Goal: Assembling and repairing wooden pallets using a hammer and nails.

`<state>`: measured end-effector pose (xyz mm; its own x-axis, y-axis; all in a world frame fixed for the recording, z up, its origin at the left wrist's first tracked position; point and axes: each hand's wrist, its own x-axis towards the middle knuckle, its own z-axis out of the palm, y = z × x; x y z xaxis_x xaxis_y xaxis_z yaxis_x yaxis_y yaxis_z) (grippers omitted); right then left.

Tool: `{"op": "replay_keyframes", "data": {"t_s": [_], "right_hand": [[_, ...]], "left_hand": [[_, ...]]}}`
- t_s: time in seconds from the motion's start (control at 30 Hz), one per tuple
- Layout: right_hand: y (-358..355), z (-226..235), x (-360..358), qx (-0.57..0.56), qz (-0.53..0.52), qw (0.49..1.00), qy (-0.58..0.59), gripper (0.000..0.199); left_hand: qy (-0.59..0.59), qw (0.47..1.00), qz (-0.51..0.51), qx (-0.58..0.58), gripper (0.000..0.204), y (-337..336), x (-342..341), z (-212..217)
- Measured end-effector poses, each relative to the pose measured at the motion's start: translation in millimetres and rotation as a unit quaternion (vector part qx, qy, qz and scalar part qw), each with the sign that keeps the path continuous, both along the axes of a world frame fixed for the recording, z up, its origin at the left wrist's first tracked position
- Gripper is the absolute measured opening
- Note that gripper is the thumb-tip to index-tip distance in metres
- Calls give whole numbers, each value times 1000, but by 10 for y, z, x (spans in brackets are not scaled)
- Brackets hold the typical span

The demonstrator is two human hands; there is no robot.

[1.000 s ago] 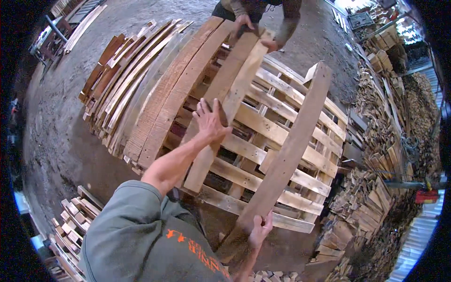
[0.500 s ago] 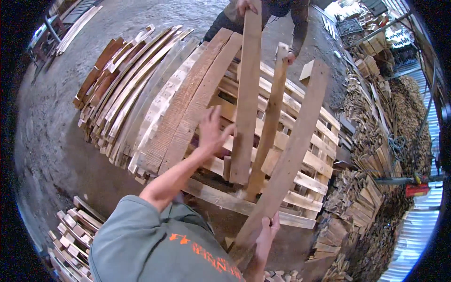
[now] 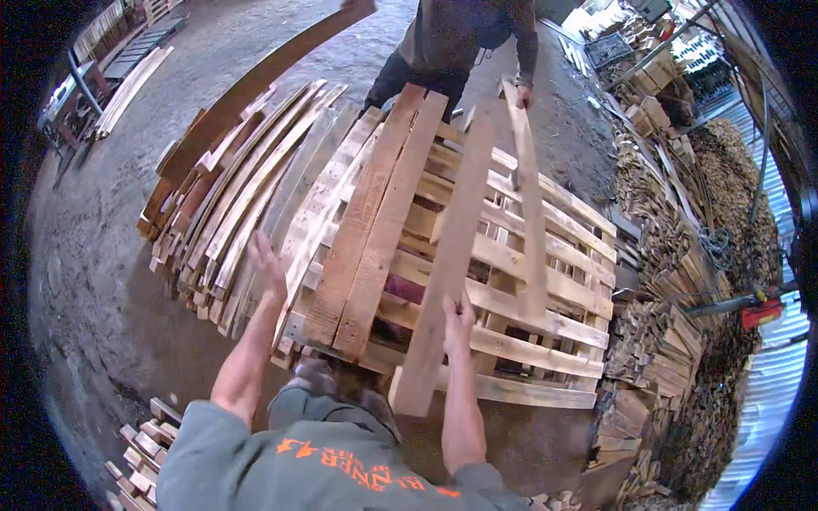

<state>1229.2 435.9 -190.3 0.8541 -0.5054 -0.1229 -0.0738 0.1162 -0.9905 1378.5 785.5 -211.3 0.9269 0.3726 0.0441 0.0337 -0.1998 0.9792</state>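
Observation:
A long wooden plank (image 3: 464, 204) slants over the slatted pallet (image 3: 545, 341), its near end low toward me. My right hand (image 3: 460, 324) grips this plank by its right edge. Over the near end of the board stack on the left, my left hand (image 3: 267, 266) has its fingers stretched out and holds nothing; whether it touches a board I cannot tell. Two reddish-brown boards (image 3: 379, 221) lie side by side on the pallet, between my hands. Opposite me, a co-worker's hand (image 3: 523, 97) holds a second plank (image 3: 532, 213), and the other holds a long brown plank (image 3: 264, 77).
Layered boards (image 3: 247, 179) are piled left of the pallet. The co-worker (image 3: 460, 43) stands at its far side. Wood offcuts (image 3: 639, 409) are heaped along the right, near a red-bodied tool (image 3: 761, 313). More cut wood (image 3: 141, 451) lies at lower left.
My right hand and its plank have moved left and farther from me. My left hand has swung left to the board stack. The co-worker's brown plank has gone from over the pallet to the left.

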Motion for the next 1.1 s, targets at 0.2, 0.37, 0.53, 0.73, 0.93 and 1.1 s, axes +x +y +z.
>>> {"op": "replay_keyframes", "data": {"t_s": [0.2,0.37,0.53,0.73,0.93,1.1], "right_hand": [[99,-896,752,-9,-36,999,28,57],[340,-783,1023,22,-11,1000,9,55],[308,-772,1043,5,-2,999,42,55],[287,-726,983,56,13,996,64,66],[147,-683,852,81,-10,994,68,62],[-8,-361,532,197,-52,974,97,65]], "left_hand": [[93,993,-74,27,54,351,-853,-57],[137,980,-136,51,52,339,-794,74],[108,953,-275,59,58,-261,-152,116],[31,959,-252,122,47,-741,259,-355],[127,944,-254,169,52,-850,927,-638],[108,939,-318,77,70,-991,1300,-642]]}}
